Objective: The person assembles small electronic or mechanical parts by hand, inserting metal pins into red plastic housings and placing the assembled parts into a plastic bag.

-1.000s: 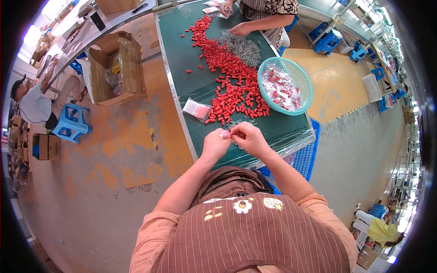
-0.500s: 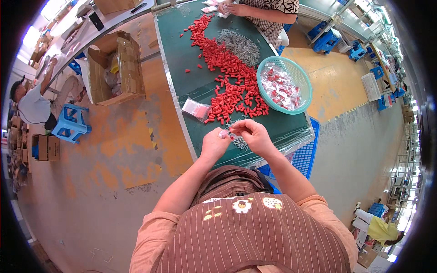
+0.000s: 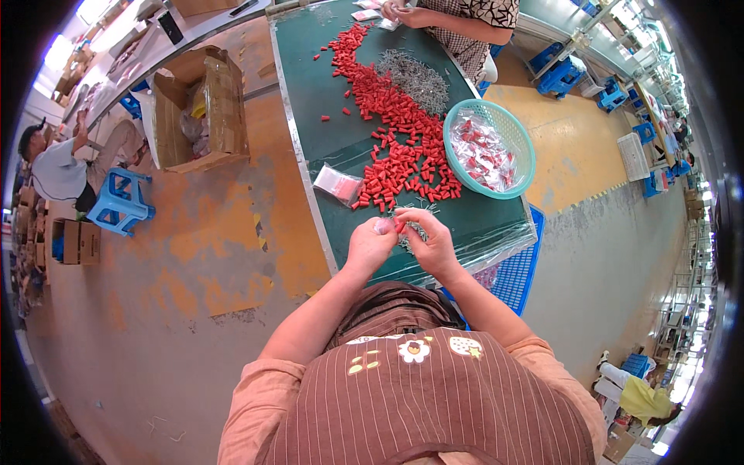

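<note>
At the near end of the green table, my left hand [image 3: 371, 246] is closed on a small clear plastic bag [image 3: 383, 225]. Beside it, my right hand [image 3: 431, 246] pinches a small red plastic plug [image 3: 400, 225] against the bag; the bag's mouth is partly hidden by fingers. Loose grey screws [image 3: 422, 232] lie just behind and under my right hand. Farther back spreads a long heap of red tapered plugs [image 3: 399, 167]. To its left rests a pack of flat clear bags [image 3: 338, 184].
A teal basket [image 3: 529, 159] of filled bags stands at the table's right edge. Behind it is a heap of grey screws [image 3: 415, 81]. A co-worker's hands [image 3: 403, 14] are at the far end. A blue crate [image 3: 518, 271] sits below right, a cardboard box [image 3: 229, 108] at left.
My right hand has come down and in close to my left, and a red plug now shows in its fingertips at the bag. The whole view has shifted slightly.
</note>
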Action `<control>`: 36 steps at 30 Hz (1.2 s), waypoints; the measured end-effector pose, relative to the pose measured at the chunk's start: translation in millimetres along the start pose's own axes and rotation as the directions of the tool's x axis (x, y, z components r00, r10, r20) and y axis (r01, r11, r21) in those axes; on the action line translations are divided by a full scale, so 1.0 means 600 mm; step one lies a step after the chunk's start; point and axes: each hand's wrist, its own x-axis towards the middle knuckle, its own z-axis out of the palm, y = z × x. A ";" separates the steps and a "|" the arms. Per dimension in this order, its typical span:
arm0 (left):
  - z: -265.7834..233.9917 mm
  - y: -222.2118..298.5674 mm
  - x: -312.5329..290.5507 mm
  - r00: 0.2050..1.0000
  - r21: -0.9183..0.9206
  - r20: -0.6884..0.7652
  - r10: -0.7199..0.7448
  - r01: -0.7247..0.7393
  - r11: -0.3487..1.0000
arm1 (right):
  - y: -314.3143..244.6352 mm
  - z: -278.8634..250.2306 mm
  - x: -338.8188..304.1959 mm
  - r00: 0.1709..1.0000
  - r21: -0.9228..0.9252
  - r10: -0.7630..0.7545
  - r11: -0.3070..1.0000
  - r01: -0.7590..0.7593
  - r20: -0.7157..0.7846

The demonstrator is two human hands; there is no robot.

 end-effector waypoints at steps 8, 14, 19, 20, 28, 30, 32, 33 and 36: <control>-0.002 0.033 -0.015 0.981 0.334 -0.041 0.190 -0.166 0.928 | -0.025 -0.040 0.012 0.977 -0.267 -0.161 0.944 0.194 0.141; -0.010 0.008 0.001 0.980 0.355 -0.078 0.181 -0.142 0.924 | 0.019 -0.038 0.016 0.995 -0.163 0.042 0.986 -0.027 0.088; -0.045 -0.029 0.019 0.985 0.253 -0.172 0.025 0.020 0.967 | 0.096 -0.014 0.014 0.976 -0.415 0.138 0.908 -0.057 0.168; -0.048 -0.040 0.021 0.985 0.284 -0.167 0.033 0.016 0.959 | 0.110 -0.004 0.015 0.975 -0.460 0.103 0.888 -0.001 0.196; -0.057 -0.042 0.007 0.984 0.296 -0.175 -0.031 0.083 0.952 | 0.153 0.028 0.025 0.966 -0.639 0.110 0.766 0.067 0.232; -0.057 -0.036 0.005 0.983 0.307 -0.181 -0.009 0.065 0.950 | 0.155 0.021 0.031 0.962 -0.640 0.123 0.766 0.063 0.243; -0.056 -0.037 0.006 0.981 0.327 -0.196 0.006 0.060 0.943 | 0.131 0.012 0.039 0.970 -0.589 0.128 0.808 0.020 0.208; -0.054 -0.038 0.007 0.979 0.350 -0.205 0.018 0.056 0.935 | 0.114 0.006 0.041 0.975 -0.533 0.140 0.845 -0.029 0.170; -0.044 -0.029 0.005 0.965 0.438 -0.238 0.109 0.007 0.899 | 0.029 -0.004 0.045 0.981 -0.394 0.025 0.917 0.055 0.194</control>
